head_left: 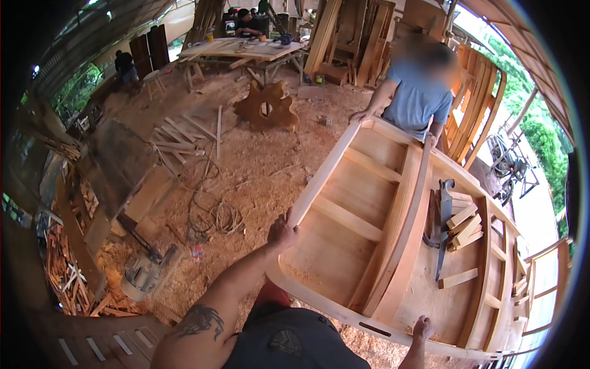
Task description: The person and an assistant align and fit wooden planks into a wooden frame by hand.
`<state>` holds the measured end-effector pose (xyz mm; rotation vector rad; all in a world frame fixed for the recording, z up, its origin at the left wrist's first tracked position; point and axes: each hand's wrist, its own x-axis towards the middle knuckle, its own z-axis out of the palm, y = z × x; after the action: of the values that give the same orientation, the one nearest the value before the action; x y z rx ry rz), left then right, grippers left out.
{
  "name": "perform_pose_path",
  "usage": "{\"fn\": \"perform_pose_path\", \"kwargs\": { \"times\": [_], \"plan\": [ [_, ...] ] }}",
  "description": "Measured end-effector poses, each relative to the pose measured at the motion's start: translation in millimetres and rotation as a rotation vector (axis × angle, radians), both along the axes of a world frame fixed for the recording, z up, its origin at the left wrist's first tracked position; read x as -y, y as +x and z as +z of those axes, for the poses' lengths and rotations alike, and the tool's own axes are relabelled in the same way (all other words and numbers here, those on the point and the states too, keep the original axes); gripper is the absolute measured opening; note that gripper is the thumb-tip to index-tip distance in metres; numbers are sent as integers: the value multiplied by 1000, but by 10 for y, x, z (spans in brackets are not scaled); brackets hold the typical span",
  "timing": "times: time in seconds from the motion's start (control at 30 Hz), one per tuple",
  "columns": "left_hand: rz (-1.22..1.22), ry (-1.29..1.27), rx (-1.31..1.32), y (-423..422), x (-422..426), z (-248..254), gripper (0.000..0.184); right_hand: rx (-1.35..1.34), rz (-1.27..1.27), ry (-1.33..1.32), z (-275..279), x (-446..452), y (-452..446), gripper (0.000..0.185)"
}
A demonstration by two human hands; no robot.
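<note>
A large pale wooden framed panel (347,218) with crosspieces and recessed fields lies in front of me. My left hand (284,232) is closed around its left side rail, near the close corner. At the near edge, my right hand (423,329) is curled over the rim; its fingertips are partly hidden. A long curved wooden strip (402,237) runs across the panel, away from both hands. A handsaw (444,230) and several short wood blocks (465,227) rest on the panel's right part, beyond my right hand. A slot shows in the near rail.
A co-worker in a blue shirt (418,98) holds the panel's far end with both hands. Wood shavings cover the floor, with a coiled cable (226,218), a star-shaped wood slab (267,107) and loose sticks (178,135). Behind stands a worktable (243,49).
</note>
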<state>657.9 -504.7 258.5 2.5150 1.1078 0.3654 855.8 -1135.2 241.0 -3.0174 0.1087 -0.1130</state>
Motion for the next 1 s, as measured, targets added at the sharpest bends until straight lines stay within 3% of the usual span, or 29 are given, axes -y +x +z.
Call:
{"fn": "perform_pose_path", "kwargs": {
  "times": [0.17,0.23,0.37,1.0],
  "plan": [
    [21,-7,29,19,-42,-100,78,-53,-25,6,-92,32,64,45],
    [6,-7,46,32,-55,-153,77,10,139,-64,-134,84,38,45],
    [20,-5,40,47,-39,-117,72,-70,-41,-41,-18,-24,28,44],
    [9,0,-23,73,-17,-60,79,52,-45,50,-2,-63,-34,40]
  ]
}}
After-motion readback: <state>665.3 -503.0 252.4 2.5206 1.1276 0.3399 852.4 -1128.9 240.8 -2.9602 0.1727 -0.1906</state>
